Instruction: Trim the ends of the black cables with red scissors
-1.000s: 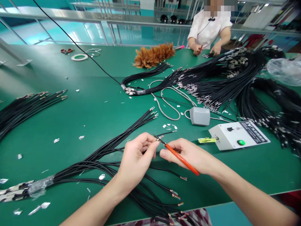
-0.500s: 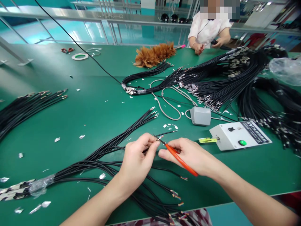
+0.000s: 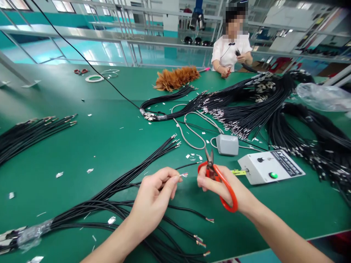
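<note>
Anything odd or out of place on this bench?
Silvery scraps lie strewn across the green tabletop, like untidied offcuts. A brown feather duster beside black cables also looks out of place. The red-handled snips in the right hand show no obvious damage.

Through my single head-worn view I look forward and down from the near edge of the desk [image 3: 90, 146], close to both left fingers [image 3: 164, 173] and right fingers [image 3: 210, 184], and out past its far edge.
</note>
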`<action>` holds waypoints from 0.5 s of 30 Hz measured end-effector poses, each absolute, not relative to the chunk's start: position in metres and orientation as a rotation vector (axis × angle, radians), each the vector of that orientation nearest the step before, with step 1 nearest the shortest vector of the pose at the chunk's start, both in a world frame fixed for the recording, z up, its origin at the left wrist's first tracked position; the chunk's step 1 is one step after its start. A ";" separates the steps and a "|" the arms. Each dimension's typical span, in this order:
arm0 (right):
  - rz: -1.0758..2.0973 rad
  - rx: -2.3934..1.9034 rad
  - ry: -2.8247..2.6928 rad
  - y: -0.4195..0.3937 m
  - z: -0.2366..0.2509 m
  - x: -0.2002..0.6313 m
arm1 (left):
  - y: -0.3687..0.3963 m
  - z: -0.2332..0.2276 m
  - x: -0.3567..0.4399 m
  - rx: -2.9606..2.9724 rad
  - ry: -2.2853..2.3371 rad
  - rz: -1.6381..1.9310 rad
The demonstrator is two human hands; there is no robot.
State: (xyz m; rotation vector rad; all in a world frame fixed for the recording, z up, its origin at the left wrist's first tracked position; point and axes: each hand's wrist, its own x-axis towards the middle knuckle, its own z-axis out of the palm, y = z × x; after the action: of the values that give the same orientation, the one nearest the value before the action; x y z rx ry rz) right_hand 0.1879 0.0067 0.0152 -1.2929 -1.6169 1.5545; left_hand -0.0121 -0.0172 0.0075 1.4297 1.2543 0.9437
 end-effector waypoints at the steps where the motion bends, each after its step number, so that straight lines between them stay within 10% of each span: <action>1: 1.541 -1.236 -1.593 0.008 0.020 0.186 | -0.018 0.006 -0.012 1.451 1.251 0.922; 15: 1.056 -1.076 -2.301 0.024 0.044 0.186 | -0.020 0.002 -0.011 1.840 1.147 0.755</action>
State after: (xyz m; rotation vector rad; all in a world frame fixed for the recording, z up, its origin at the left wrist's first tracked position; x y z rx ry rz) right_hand 0.1865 0.0239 0.0445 -1.0758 -2.3014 1.0556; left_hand -0.0111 -0.0202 0.0025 1.8405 1.1470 0.7554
